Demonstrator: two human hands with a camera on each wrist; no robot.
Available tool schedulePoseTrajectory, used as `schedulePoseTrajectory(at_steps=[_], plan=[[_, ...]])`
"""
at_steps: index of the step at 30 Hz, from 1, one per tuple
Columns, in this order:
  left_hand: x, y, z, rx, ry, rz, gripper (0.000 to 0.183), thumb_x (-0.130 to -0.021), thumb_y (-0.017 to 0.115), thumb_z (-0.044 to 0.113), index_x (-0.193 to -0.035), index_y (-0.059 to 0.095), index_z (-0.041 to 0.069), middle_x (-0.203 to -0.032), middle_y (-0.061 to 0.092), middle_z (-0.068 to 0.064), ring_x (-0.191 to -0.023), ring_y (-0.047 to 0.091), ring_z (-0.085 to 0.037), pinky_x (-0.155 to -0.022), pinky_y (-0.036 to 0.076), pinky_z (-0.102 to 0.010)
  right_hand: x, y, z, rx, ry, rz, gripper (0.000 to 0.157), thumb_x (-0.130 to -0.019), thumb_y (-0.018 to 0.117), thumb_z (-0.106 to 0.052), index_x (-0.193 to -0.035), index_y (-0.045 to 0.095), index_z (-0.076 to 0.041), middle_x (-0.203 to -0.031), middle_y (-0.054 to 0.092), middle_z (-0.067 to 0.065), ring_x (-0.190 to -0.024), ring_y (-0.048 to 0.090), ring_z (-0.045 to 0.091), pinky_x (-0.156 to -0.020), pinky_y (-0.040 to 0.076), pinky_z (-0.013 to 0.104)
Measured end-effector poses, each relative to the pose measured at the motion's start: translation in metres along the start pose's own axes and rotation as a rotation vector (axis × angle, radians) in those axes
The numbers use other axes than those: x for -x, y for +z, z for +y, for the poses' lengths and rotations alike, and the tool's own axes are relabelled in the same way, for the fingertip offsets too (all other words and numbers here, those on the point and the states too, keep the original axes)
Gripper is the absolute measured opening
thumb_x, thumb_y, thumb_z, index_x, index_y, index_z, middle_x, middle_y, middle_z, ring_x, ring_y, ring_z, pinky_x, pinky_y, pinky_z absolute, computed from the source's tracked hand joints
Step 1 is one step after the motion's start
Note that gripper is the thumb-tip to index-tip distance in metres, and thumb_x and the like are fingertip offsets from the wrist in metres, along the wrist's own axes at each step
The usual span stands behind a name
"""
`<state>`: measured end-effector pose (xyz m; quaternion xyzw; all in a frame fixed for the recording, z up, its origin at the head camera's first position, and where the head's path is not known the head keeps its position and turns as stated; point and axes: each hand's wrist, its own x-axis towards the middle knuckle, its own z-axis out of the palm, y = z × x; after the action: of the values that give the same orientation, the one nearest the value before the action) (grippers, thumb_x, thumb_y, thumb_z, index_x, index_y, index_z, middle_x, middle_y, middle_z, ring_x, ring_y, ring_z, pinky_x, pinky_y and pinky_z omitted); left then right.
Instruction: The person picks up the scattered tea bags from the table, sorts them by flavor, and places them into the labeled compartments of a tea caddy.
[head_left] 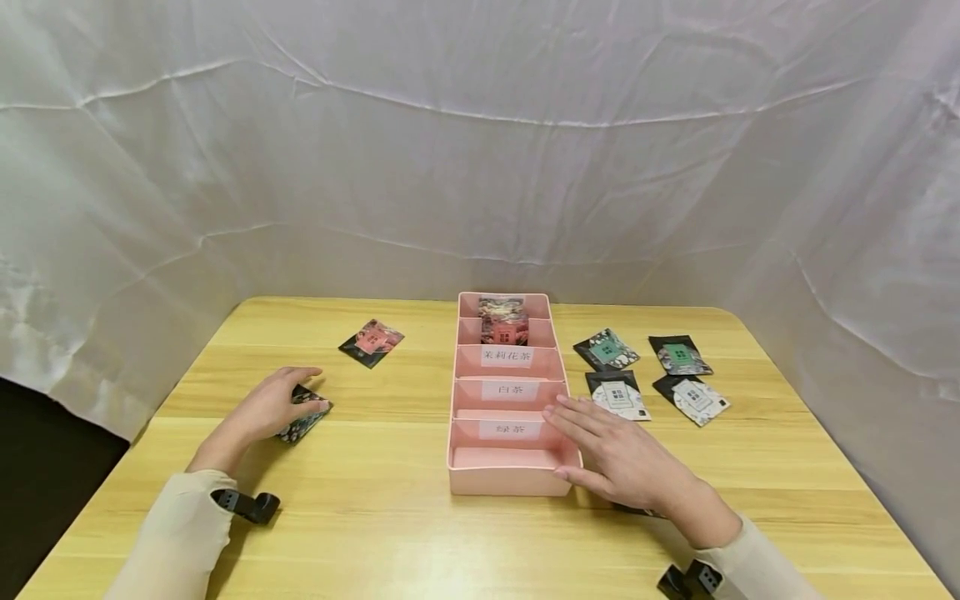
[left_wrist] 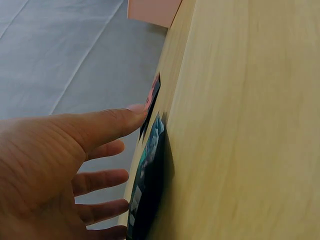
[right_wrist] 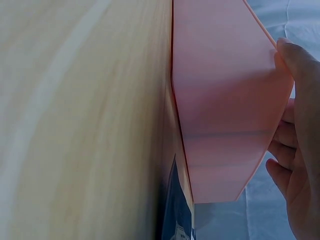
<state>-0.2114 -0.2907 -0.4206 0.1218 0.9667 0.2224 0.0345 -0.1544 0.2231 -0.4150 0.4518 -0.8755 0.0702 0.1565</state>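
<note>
My left hand (head_left: pixel 266 406) hovers over a dark tea sachet (head_left: pixel 297 428) with a floral print, at the table's left. In the left wrist view its fingers are spread and nearly straight beside the sachet (left_wrist: pixel 150 182); whether the fingertips touch it I cannot tell. A pink divided box (head_left: pixel 510 482) stands mid-table, its compartments labelled. My right hand (head_left: pixel 622 454) rests with extended fingers on the box's right rim, near the front; the right wrist view shows the thumb (right_wrist: pixel 295 55) against that rim. Red-labelled sachets (head_left: pixel 504 333) stand in the box's rear compartments.
A red-labelled sachet (head_left: pixel 372 342) lies beyond my left hand. Right of the box lie green-labelled sachets (head_left: pixel 681 355) and white-labelled sachets (head_left: pixel 693 400). Another dark packet (head_left: pixel 637 509) is mostly hidden under my right hand. Pale cloth (head_left: pixel 480 167) hangs behind the table.
</note>
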Motion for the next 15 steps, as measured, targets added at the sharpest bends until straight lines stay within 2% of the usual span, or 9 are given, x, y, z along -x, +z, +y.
schedulePoseTrajectory(at_steps=[5,15], plan=[[0.0006,-0.0004,-0.0037,-0.008,0.002,-0.018,0.076,-0.092,0.066,0.041,-0.146,0.038,-0.005,-0.143,0.037,-0.036,-0.129,0.032,-0.056,-0.104,0.028,-0.07,-0.0003,-0.0001,0.0003,0.001,-0.001,0.004,0.067,-0.097,0.052,-0.052,-0.148,0.043,-0.01,-0.15,0.044,0.009,-0.139,0.038,0.027,-0.111,0.035,0.046],[0.0026,-0.0024,-0.0078,0.003,-0.009,-0.043,0.077,-0.091,0.068,0.04,-0.144,0.038,-0.008,-0.142,0.036,-0.038,-0.129,0.032,-0.057,-0.104,0.029,-0.069,0.0004,0.0003,-0.0009,-0.005,0.01,-0.001,0.068,-0.097,0.052,-0.053,-0.149,0.042,-0.011,-0.15,0.043,0.009,-0.139,0.037,0.027,-0.111,0.034,0.046]])
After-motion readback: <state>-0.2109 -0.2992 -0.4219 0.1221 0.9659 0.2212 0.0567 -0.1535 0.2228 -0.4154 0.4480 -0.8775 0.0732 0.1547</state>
